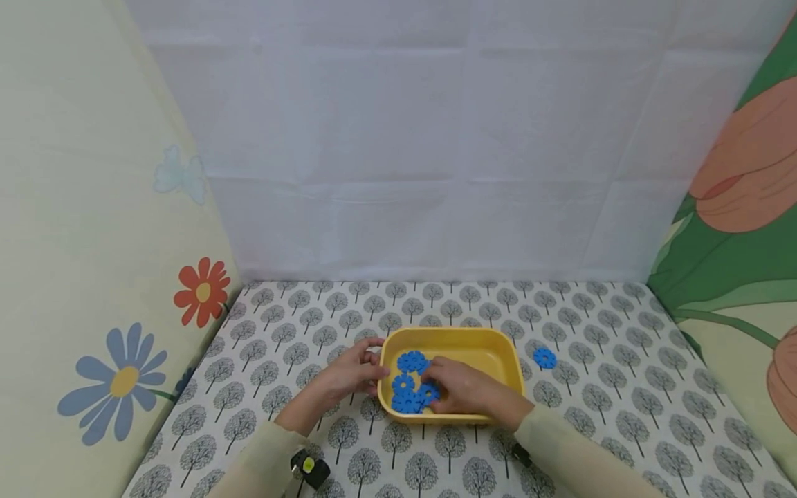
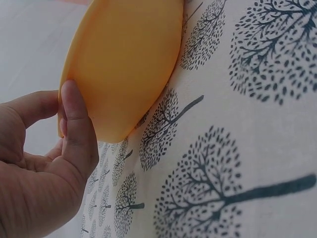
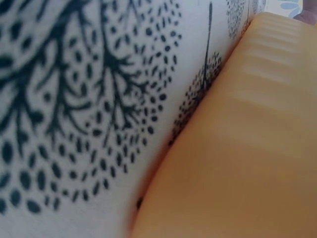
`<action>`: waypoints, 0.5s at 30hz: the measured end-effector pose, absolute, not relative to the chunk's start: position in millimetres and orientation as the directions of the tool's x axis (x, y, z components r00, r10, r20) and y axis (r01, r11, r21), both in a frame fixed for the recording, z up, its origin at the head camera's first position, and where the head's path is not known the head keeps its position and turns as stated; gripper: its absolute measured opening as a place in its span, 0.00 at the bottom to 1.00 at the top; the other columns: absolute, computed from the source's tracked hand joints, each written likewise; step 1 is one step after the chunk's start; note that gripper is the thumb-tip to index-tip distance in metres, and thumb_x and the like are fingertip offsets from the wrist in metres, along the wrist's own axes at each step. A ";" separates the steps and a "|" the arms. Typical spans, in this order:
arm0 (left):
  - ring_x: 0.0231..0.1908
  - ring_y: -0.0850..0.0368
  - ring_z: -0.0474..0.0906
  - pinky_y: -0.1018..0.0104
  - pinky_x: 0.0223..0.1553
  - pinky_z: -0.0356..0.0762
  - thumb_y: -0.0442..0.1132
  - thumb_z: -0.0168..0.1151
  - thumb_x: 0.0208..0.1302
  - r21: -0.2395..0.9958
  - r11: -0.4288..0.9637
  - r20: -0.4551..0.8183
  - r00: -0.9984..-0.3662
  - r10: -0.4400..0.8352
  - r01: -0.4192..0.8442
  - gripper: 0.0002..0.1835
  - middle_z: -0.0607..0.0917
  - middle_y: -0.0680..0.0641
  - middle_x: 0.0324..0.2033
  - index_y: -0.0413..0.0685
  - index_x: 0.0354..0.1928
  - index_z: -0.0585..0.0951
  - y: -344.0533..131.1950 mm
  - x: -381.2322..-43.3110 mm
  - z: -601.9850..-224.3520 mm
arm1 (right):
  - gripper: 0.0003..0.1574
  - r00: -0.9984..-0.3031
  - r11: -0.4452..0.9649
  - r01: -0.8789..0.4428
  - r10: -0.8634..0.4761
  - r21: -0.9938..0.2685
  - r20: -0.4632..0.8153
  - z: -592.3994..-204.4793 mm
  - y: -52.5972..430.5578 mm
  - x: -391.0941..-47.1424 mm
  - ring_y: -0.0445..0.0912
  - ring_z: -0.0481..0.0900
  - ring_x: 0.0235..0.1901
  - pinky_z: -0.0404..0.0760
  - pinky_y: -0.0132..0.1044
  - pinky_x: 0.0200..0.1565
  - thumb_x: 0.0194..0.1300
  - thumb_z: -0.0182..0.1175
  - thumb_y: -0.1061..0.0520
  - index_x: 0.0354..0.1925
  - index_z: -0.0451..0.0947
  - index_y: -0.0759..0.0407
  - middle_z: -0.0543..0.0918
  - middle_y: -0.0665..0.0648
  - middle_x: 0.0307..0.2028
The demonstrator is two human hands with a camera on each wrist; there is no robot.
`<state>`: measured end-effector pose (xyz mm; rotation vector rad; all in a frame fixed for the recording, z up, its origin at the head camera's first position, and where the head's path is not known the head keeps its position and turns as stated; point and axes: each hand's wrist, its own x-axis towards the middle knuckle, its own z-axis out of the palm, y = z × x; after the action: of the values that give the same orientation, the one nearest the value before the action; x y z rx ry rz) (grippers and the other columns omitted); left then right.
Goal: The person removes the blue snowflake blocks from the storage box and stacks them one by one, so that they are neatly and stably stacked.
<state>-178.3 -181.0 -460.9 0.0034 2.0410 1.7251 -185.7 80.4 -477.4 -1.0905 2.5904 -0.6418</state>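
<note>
A yellow tray (image 1: 492, 356) with rounded corners stands on the cloth. My left hand (image 1: 351, 373) pinches the left end of its rim; in the left wrist view, the left hand (image 2: 54, 144) has its thumb and fingers on either side of the tray wall (image 2: 124, 64). Several blue flower-shaped discs (image 1: 406, 400) lie in the left half of the tray. Over the tray, my right hand (image 1: 461, 387) reaches in with bent fingers at these discs. Whether it grips one is hidden. Only the tray's outer wall (image 3: 247, 148) fills the right wrist view's right side.
One more blue disc (image 1: 544, 357) lies on the tree-print cloth (image 1: 274, 339), right of the tray. A white sheet (image 1: 398, 138) hangs behind the table. Flower-painted panels stand at the left (image 1: 93, 242) and right (image 1: 741, 277).
</note>
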 end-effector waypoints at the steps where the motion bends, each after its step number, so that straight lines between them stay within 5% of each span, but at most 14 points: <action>1: 0.30 0.55 0.78 0.66 0.31 0.83 0.32 0.67 0.63 0.933 0.211 -0.344 -0.892 0.294 -0.290 0.37 0.75 0.45 0.36 0.40 0.72 0.62 -181.0 -178.5 -461.1 | 0.27 -0.688 0.624 -0.610 -0.722 -0.489 -0.064 -477.3 80.9 -185.7 0.35 0.72 0.37 0.79 0.27 0.42 0.57 0.72 0.52 0.55 0.81 0.56 0.79 0.48 0.45; 15: 0.30 0.54 0.79 0.64 0.32 0.84 0.33 0.67 0.64 0.932 0.220 -0.342 -0.897 0.280 -0.287 0.36 0.75 0.45 0.36 0.41 0.71 0.64 -180.6 -178.8 -461.9 | 0.32 -0.749 0.654 -0.521 -0.659 -0.548 -0.075 -470.4 86.2 -181.7 0.36 0.72 0.35 0.79 0.27 0.37 0.58 0.71 0.48 0.59 0.81 0.59 0.79 0.48 0.44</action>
<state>-178.8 -180.6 -461.9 -0.0063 2.0597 1.7205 -181.7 86.2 -470.4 -0.9505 2.6063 -0.7404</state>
